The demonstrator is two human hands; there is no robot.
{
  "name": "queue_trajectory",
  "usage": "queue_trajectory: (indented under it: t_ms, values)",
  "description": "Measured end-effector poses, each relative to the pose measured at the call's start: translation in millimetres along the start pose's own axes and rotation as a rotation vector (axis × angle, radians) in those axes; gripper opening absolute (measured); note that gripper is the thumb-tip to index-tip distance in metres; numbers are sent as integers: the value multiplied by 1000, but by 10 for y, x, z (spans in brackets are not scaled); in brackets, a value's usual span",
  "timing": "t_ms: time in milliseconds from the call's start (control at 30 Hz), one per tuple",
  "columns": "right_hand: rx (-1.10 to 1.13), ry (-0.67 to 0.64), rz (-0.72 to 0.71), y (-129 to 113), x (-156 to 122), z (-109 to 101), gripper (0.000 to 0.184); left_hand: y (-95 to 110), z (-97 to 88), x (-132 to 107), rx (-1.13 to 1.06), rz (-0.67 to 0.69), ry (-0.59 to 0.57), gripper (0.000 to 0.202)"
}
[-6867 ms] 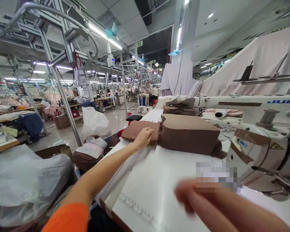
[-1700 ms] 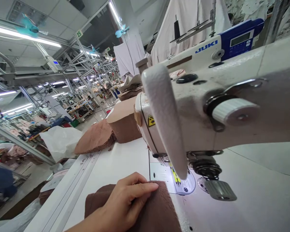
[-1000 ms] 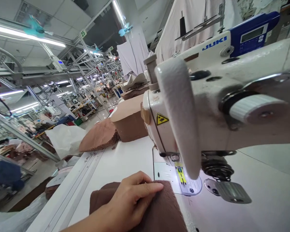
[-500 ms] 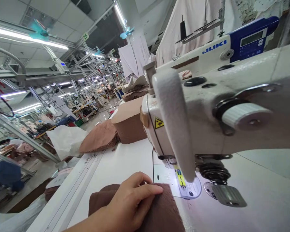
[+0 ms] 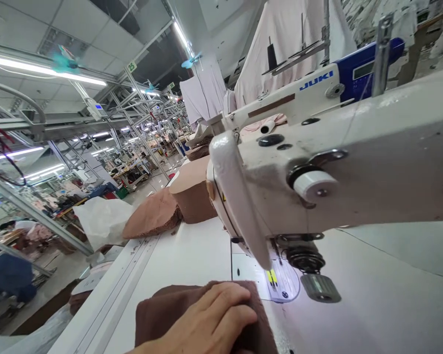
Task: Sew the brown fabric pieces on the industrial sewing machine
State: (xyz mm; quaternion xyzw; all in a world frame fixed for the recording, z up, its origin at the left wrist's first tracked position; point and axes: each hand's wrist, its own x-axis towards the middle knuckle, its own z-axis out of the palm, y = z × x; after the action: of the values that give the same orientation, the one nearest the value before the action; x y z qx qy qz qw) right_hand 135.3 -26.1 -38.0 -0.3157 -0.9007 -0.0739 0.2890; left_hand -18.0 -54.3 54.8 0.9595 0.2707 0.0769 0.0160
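Observation:
My left hand (image 5: 210,322) lies flat on a dark brown fleece piece (image 5: 170,312) at the near edge of the white sewing table (image 5: 192,250). Its fingertips reach the fabric's far right corner, just short of the lit needle plate (image 5: 280,282). The head of the white sewing machine (image 5: 317,177) hangs over the plate, with the presser foot area (image 5: 302,258) to the right of the fabric. My right hand is out of view.
Stacks of brown cut pieces (image 5: 192,194) and a lighter brown pile (image 5: 153,216) sit farther back on the table. A white plastic bag (image 5: 101,219) stands off the table's left edge. A second sewing machine (image 5: 299,93) stands behind. Other workstations fill the hall at left.
My left hand and the brown fabric have slid slightly lower in view and the hand has flattened. The view has tilted, so the machine head looks smaller and farther back.

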Motion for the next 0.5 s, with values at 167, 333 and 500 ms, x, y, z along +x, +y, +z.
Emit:
queue_trajectory:
  t_ms: [167, 333, 500]
  values:
    - [28, 9, -42, 9, -139, 265, 41, -79, 169, -130, -6, -34, 16, 36]
    - [37, 16, -47, 17, -114, 300, 47, -95, 197, -125, -4, -25, 44, 32]
    - [13, 12, -29, 24, -93, -15, 44, -98, 113, 10, -23, 76, 5, 32]
